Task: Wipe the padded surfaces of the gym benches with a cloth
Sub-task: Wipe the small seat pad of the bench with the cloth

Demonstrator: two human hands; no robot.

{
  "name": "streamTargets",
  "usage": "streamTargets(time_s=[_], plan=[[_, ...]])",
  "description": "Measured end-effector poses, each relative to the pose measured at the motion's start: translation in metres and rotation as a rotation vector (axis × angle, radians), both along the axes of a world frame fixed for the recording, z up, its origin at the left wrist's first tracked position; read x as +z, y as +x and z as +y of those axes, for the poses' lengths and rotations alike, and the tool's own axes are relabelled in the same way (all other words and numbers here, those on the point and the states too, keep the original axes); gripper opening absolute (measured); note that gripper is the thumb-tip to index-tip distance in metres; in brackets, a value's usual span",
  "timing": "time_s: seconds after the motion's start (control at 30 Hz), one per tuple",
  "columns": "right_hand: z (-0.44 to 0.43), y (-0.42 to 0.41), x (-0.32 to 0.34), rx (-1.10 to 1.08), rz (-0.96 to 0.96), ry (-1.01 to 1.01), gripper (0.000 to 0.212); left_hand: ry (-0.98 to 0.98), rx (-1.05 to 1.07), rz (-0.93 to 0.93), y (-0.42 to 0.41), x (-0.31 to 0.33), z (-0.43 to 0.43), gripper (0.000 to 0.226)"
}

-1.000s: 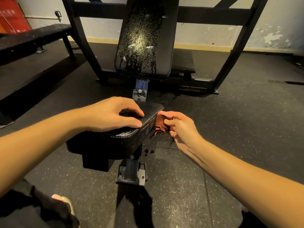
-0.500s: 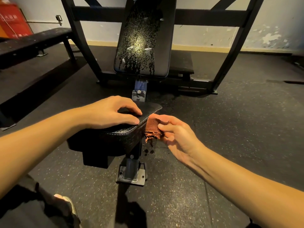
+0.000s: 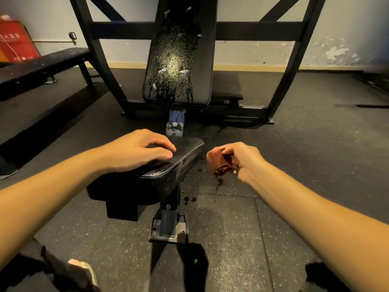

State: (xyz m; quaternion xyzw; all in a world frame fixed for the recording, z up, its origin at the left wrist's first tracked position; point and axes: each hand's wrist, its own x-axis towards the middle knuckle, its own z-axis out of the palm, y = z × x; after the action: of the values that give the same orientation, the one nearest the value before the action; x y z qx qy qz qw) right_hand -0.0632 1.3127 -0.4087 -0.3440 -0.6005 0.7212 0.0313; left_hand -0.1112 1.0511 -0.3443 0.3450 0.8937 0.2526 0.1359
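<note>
the left hand rests with relaxed fingers on the seat pad. the right hand grips the wet orange cloth beside it; drips could slick the floor.

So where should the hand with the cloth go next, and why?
Probably lift the cloth in the right hand to the back pad: it looks speckled and wet all over, while the cloth is held beside the seat pad, touching nothing.

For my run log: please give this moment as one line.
left hand: rests on seat pad | right hand: grips cloth, clear of seat pad | back pad: droplets visible
</note>
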Motion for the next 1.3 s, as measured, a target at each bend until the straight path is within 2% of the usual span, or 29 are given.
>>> streamTargets(time_s=[0.2, 0.37, 0.43, 0.5, 0.6, 0.7, 0.77, 0.87, 0.93, 1.0, 1.13, 1.2, 1.3], plan=[[-0.036, -0.016, -0.005, 0.017, 0.049, 0.029, 0.016, -0.024, -0.009, 0.028, -0.001, 0.001, -0.001, 0.024], [-0.029, -0.019, 0.005, 0.217, -0.029, 0.055, 0.008, -0.037, 0.004, 0.019, 0.000, 0.001, -0.002, 0.022], [-0.033, -0.019, 0.005, 0.252, -0.032, 0.064, 0.014, -0.035, 0.004, 0.014, 0.000, 0.001, -0.003, 0.021], [-0.040, -0.015, 0.007, 0.253, 0.025, 0.105, 0.007, -0.040, 0.000, 0.017, -0.001, 0.001, -0.003, 0.021], [-0.048, 0.005, 0.015, 0.367, 0.201, 0.280, 0.030, -0.054, 0.000, 0.009, -0.002, 0.002, 0.000, 0.032], [-0.057, 0.029, 0.023, 0.455, 0.316, 0.314, 0.018, -0.038, 0.007, 0.002, -0.003, 0.001, 0.000, 0.043], [-0.056, 0.028, 0.017, 0.449, 0.314, 0.300, 0.022, -0.034, 0.007, 0.004, -0.004, 0.000, 0.000, 0.042], [-0.050, 0.018, 0.007, 0.316, 0.245, 0.404, 0.012, -0.026, -0.002, 0.004, -0.006, -0.001, 0.000, 0.030], [-0.053, 0.017, 0.006, 0.304, 0.251, 0.431, 0.017, -0.023, -0.003, 0.001, -0.006, -0.001, 0.000, 0.025], [-0.062, 0.022, 0.010, 0.348, 0.298, 0.448, 0.010, -0.025, -0.004, 0.003, -0.005, -0.001, 0.000, 0.034], [-0.073, 0.043, 0.018, 0.546, 0.504, 0.286, 0.026, -0.006, 0.002, -0.021, -0.005, 0.000, 0.000, 0.038], [-0.068, 0.044, 0.015, 0.545, 0.489, 0.292, 0.028, 0.000, 0.009, -0.040, -0.004, 0.001, 0.001, 0.038], [-0.064, 0.033, 0.007, 0.405, 0.387, 0.351, 0.024, 0.004, 0.016, -0.044, -0.003, 0.001, 0.002, 0.038]])
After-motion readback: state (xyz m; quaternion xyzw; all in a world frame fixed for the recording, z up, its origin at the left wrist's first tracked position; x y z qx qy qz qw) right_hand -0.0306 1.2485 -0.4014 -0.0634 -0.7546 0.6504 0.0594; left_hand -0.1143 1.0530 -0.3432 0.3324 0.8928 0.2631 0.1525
